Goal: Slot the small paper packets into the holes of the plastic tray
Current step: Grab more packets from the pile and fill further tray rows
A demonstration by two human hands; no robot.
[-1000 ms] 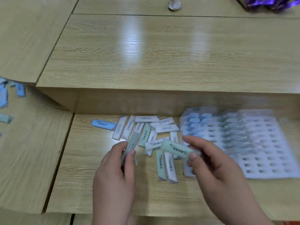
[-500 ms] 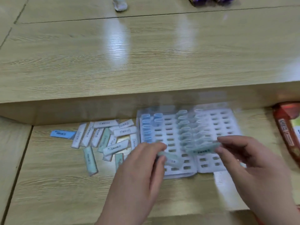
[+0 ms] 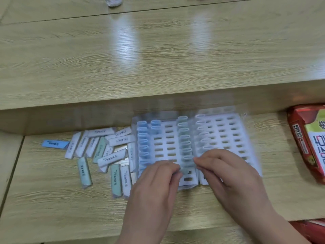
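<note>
The left hand [image 3: 154,189] and right hand [image 3: 233,178] each curl their fingers [image 3: 173,170] to pinch one pale green paper packet [image 3: 185,171] between them. It is too blurred to tell its long axis. It sits at the near end of the white plastic tray [image 3: 220,132], which has rows of oblong holes. Left of the fingers, flat rectangular loose packets [image 3: 112,158] lie on the wood-grain desk [image 3: 52,199], mostly pointing away.

No text is legible. The packets [image 3: 119,140] carry short lines of dark print, blurred; the red package [image 3: 299,138] bears large characters and a label, also unreadable.
</note>
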